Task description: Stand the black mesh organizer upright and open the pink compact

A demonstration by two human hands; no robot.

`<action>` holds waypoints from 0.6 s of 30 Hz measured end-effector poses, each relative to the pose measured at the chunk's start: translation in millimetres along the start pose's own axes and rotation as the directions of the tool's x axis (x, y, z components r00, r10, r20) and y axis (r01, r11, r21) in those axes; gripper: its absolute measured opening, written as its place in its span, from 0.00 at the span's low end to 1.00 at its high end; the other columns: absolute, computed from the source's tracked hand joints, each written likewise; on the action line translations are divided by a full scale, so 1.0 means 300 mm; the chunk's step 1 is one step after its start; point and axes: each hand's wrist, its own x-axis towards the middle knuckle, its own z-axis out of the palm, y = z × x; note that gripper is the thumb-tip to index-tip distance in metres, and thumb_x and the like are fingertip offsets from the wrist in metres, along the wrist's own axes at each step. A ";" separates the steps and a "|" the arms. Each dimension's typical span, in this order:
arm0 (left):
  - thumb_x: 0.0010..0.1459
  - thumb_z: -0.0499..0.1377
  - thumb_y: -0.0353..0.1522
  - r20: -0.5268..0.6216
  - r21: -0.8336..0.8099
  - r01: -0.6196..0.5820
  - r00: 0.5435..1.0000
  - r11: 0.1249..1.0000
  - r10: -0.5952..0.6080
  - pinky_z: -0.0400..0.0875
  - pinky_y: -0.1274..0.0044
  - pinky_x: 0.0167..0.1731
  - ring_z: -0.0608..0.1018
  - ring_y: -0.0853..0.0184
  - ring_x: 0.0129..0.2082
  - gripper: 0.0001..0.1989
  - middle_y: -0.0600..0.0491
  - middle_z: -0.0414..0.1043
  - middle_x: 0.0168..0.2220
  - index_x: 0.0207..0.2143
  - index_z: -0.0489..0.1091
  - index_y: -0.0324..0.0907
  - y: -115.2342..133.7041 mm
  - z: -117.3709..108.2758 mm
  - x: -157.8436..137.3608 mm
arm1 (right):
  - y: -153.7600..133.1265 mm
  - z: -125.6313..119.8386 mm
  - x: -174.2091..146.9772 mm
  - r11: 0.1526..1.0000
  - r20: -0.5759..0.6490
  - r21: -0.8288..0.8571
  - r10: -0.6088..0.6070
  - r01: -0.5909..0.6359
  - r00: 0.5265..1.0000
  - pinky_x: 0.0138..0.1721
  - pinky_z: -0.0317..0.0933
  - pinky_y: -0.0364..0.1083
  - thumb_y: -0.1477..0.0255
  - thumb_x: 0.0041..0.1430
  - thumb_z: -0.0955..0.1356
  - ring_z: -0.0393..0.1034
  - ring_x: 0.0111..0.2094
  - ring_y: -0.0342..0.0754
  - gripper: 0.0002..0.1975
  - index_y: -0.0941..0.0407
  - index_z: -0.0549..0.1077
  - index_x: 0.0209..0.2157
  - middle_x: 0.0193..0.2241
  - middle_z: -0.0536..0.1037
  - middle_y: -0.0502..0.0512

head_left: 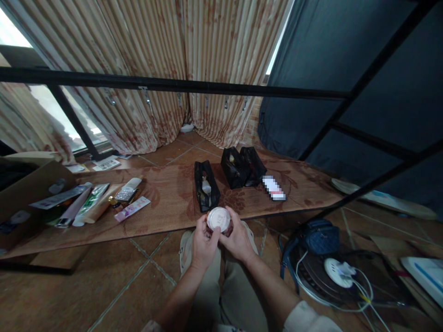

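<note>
Between my two hands is a small round jar [218,218] with a pale lid, its top facing me. My left hand [205,240] grips its left side, the thumb resting on the lid's near edge. Wrapped round the right side is my right hand [238,238]. Just beyond the jar, a black mesh pouch [204,203] stands on the low table, a white-topped bottle [206,185] showing inside. Farther right are two more black pouches, one [233,167] next to the other [252,165], with contents mostly hidden.
Several tubes, such as a green-and-white one [92,203], lie on the wooden table [166,203] at left beside a cardboard box [38,184]. A phone [273,188] lies right. A power strip [339,272] with cables and a blue bag [320,236] sit lower right. Black metal bars [207,86] cross ahead.
</note>
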 end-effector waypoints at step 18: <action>0.58 0.61 0.36 -0.042 -0.048 -0.074 0.996 0.996 0.072 0.72 0.73 0.45 0.77 0.65 0.42 0.20 0.48 0.73 0.45 0.51 0.64 0.42 -0.039 -0.005 0.008 | 0.000 -0.003 -0.001 0.991 0.030 0.083 0.104 -0.106 0.994 0.34 0.66 0.47 0.62 0.52 0.71 0.69 0.27 0.46 0.39 0.58 0.56 0.62 0.34 0.75 0.53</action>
